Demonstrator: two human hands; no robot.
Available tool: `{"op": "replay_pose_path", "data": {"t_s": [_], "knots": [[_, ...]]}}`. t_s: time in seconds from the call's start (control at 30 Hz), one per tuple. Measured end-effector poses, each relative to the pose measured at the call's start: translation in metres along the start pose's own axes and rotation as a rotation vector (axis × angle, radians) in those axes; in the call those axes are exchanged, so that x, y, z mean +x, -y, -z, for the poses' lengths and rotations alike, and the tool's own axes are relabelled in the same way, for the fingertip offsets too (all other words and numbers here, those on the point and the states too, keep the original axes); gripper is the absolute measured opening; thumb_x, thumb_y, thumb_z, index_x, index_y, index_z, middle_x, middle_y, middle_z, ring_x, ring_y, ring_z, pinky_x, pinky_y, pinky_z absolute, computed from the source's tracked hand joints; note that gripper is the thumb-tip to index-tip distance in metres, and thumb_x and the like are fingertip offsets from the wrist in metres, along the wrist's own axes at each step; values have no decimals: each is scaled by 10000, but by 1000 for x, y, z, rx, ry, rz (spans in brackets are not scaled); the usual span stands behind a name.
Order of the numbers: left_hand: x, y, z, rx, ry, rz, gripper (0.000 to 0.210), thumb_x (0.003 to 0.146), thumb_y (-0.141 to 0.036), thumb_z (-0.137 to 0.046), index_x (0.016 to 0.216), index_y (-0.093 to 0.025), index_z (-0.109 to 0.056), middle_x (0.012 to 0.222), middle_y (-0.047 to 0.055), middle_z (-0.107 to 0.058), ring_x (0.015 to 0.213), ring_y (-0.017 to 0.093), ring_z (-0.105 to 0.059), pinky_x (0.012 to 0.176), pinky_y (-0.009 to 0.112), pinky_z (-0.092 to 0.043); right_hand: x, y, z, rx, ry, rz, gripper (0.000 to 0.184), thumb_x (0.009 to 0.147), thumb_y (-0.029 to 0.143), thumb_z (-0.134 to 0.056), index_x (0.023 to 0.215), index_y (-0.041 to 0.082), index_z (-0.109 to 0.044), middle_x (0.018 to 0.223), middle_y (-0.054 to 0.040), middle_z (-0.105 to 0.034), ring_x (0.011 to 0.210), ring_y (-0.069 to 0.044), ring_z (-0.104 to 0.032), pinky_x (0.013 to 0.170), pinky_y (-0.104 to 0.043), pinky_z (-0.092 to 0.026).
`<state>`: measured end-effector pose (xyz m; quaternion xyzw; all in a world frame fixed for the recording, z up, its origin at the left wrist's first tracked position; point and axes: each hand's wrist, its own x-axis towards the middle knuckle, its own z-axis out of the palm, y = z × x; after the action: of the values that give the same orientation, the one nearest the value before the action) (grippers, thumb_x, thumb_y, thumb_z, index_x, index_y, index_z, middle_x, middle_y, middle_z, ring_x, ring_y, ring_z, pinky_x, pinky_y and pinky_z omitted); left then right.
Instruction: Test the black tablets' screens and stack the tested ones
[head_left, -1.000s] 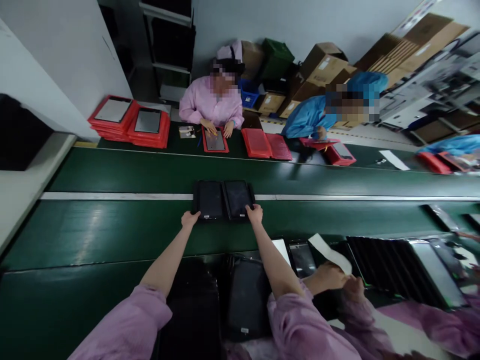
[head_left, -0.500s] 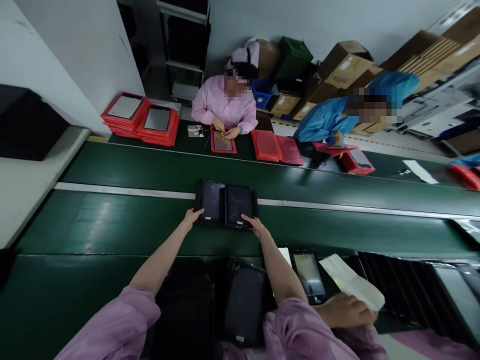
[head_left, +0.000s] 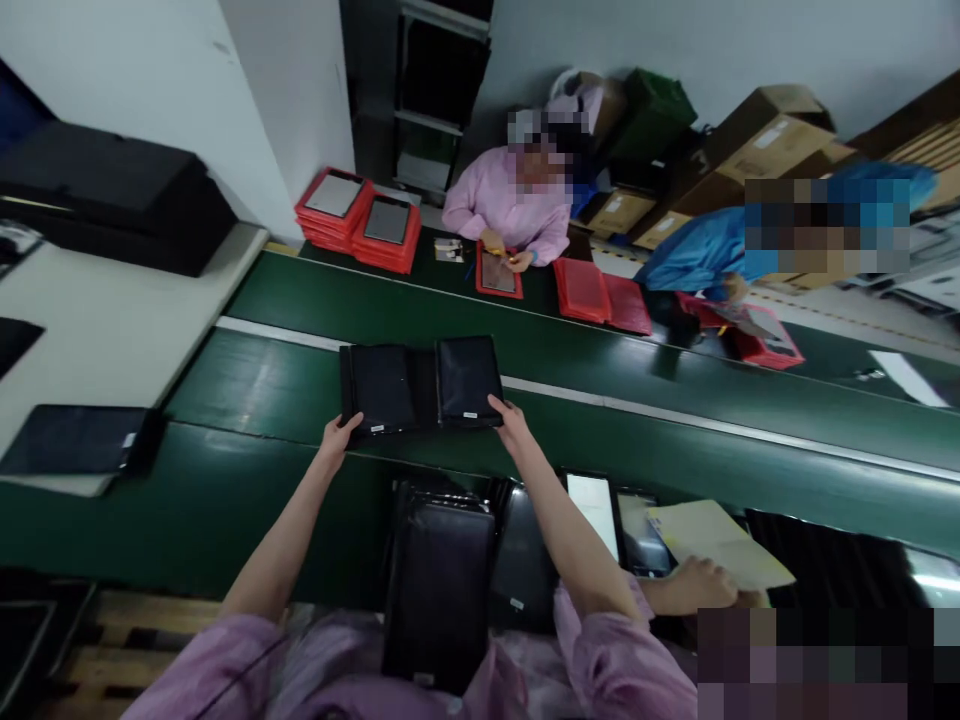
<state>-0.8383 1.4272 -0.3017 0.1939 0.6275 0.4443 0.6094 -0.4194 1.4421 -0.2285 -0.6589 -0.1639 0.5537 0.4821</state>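
Held level over the green conveyor belt is a black tray [head_left: 425, 395] with two black tablet-like panels on it. The left panel [head_left: 382, 385] and the right panel [head_left: 469, 378] lie side by side with a gap between them, each with a small white label at its near edge. My left hand [head_left: 340, 438] grips the tray's near left corner, thumb on top. At the near right corner my right hand [head_left: 513, 422] grips likewise, its thumb by the right panel's edge. The fingers under the tray are hidden. Closer to my body sits a stack of similar black panels [head_left: 441, 580].
Across the belt a co-worker in pink [head_left: 517, 205] handles a device on a red sleeve. Red-sleeved stacks [head_left: 386, 240] stand nearby. At right, another person's hand [head_left: 694, 585] is near a yellowish sheet [head_left: 724, 540]. A white table [head_left: 112, 330] bears black boxes at left.
My hands have carried the tray leftward along the belt, and the gap between the two panels has widened. The view has turned left, bringing more of the white table into sight.
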Motion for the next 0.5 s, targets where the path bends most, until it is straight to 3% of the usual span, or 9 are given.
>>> {"op": "replay_pose_path", "data": {"t_s": [0.17, 0.27, 0.4, 0.5], "knots": [[-51, -28, 133, -183, -181, -65, 416, 773, -324, -949, 1113, -138, -799, 1117, 136, -842, 973, 244, -812, 902, 359, -664, -62, 19, -39, 73, 47, 90, 443, 752, 344, -957, 1110, 192, -745, 1116, -84, -844, 1021, -243, -795, 793, -305, -675], [-91, -37, 202, -250, -288, -87, 328, 814, -291, -905, 1087, -141, -800, 1056, 114, -850, 921, 234, -812, 873, 355, -668, -97, 22, -53, 99, 50, 132, 412, 739, 339, -966, 1073, 192, -775, 1114, -85, -843, 978, -230, -800, 756, -289, -685], [-156, -33, 272, -351, -459, -75, 240, 835, -278, -879, 1008, -136, -791, 939, 88, -842, 806, 204, -791, 809, 326, -664, -143, 11, -68, 126, 51, 174, 451, 711, 352, -982, 1075, 193, -769, 1123, -79, -834, 957, -218, -807, 788, -300, -701], [-210, -13, 313, -417, -611, -62, 146, 864, -247, -850, 953, -151, -785, 898, 64, -834, 753, 181, -776, 778, 296, -656, -176, -6, -79, 121, 83, 173, 428, 707, 366, -974, 1052, 212, -771, 1128, -64, -829, 981, -223, -808, 820, -320, -708]]}}
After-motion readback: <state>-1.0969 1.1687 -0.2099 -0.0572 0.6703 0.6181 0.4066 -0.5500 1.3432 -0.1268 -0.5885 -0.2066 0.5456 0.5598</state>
